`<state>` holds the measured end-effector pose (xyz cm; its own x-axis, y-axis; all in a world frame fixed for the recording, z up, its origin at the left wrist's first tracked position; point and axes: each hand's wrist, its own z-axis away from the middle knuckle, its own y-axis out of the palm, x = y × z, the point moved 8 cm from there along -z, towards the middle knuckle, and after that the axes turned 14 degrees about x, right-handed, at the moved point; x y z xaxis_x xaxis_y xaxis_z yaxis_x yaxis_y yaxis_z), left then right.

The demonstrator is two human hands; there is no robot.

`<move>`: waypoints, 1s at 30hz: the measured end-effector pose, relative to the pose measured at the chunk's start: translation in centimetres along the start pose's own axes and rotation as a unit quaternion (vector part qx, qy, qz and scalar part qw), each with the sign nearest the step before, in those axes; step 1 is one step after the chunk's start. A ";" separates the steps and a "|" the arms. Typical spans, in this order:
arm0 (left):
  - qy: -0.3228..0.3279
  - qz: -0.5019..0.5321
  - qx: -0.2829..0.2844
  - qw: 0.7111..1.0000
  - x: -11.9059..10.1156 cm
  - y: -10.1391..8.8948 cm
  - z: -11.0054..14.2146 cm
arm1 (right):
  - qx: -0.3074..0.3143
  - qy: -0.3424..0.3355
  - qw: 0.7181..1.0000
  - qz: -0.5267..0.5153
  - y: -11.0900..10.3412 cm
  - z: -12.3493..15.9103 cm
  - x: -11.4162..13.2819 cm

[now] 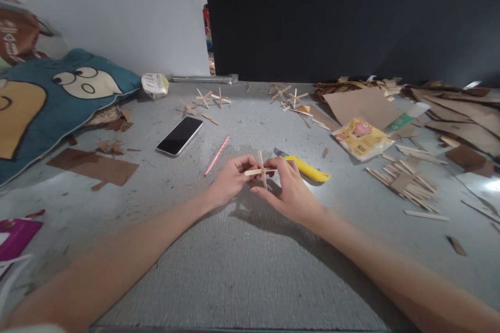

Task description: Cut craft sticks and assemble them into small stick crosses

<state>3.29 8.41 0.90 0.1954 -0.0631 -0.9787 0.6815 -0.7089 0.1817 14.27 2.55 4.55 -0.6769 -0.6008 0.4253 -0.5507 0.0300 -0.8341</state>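
Observation:
Between my two hands is a cross of wooden craft sticks (263, 171), one stick roughly crosswise and one roughly upright in view. My left hand (230, 179) pinches it at the left arm, its fingertips partly hidden behind the stick. Around the right side of the cross my right hand (291, 190) is curled, with the thumb below and the forefinger at the right arm. A yellow utility knife (310, 170) lies just beyond my right hand, its blade pointing left. Left of the cross rests a pink-and-white striped straw (217, 156).
A phone (179, 136) lies at left, before a blue cushion (89, 83). More stick crosses (220, 98) stand at the back. At right are a yellow packet (363, 138), loose craft sticks (406, 182) and cardboard pieces (363, 106). Brown cardboard (94, 165) lies left.

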 end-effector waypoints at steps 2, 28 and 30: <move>0.008 -0.003 0.010 1.000 -0.2 0.2 0.0 | 0.021 -0.014 1.000 0.012 0.2 -0.1 0.2; 0.115 -0.154 0.090 0.977 -2.5 2.4 1.1 | 0.052 0.004 0.998 -0.028 -0.2 -0.2 -0.9; 0.111 -0.168 0.090 0.975 -2.5 2.6 1.2 | 0.056 -0.004 0.998 -0.026 -0.2 -0.2 -0.8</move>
<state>3.71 5.92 3.70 0.1448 0.3331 -0.9317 0.6023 -0.7768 -0.1841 14.85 3.24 4.48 -0.6446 -0.6059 0.4662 -0.5265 -0.0903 -0.8453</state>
